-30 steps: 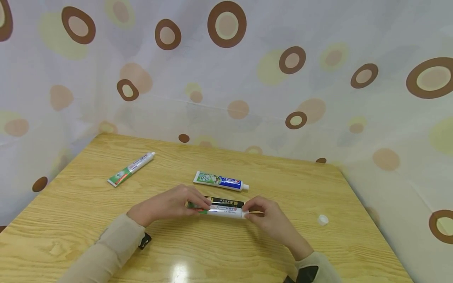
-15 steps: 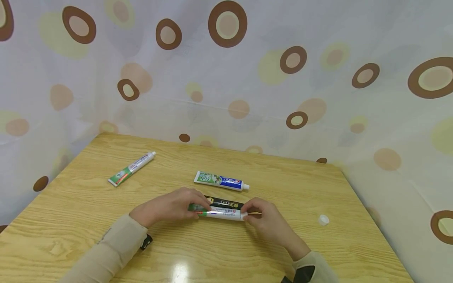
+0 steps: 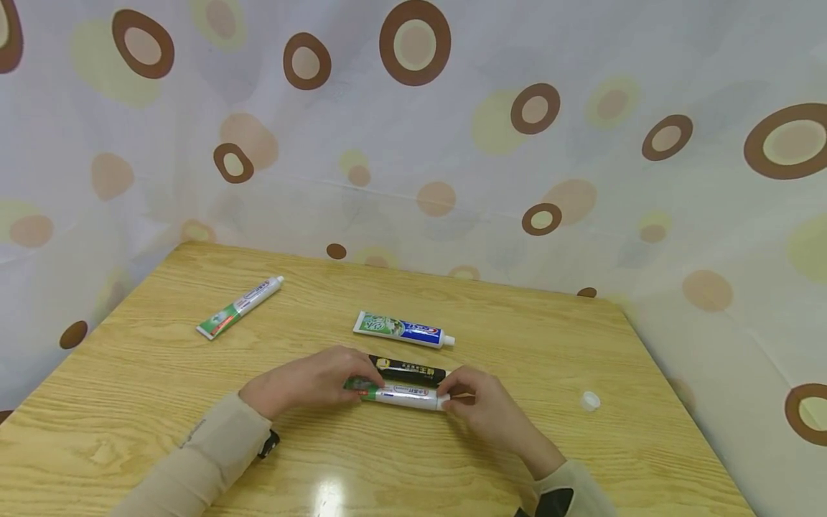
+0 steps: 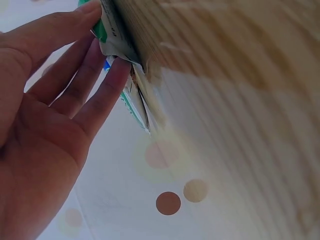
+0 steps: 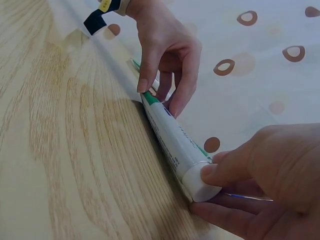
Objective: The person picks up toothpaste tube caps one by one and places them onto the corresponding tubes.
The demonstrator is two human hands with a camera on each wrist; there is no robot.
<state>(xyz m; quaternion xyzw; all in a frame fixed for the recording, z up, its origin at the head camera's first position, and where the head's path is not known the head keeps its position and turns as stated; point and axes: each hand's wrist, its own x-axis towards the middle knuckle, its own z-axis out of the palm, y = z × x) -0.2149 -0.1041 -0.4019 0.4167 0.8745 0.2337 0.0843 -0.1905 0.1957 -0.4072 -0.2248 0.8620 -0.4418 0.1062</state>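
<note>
A white and green toothpaste tube (image 3: 407,397) lies crosswise in front of the person, low over the wooden table. My left hand (image 3: 316,384) pinches its green tail end, thumb on one side and fingers on the other, as the left wrist view shows. At the opposite end, my right hand (image 3: 487,409) holds the white cap (image 5: 197,182) between thumb and fingers. Just behind this tube is a black toothpaste tube (image 3: 410,370), its left end hidden behind the left hand. Farther back lies a green and blue toothpaste tube (image 3: 403,330) with its cap to the right.
Another white and green toothpaste tube (image 3: 240,307) rests at an angle on the table's far left. A small round white cap (image 3: 590,401) sits to the right of the hands. Patterned cloth (image 3: 413,158) hangs along the table's back and sides.
Both hands have drawn the white and green tube slightly toward the person, so more of the black tube shows behind it. The other tubes and the loose cap have stayed put.
</note>
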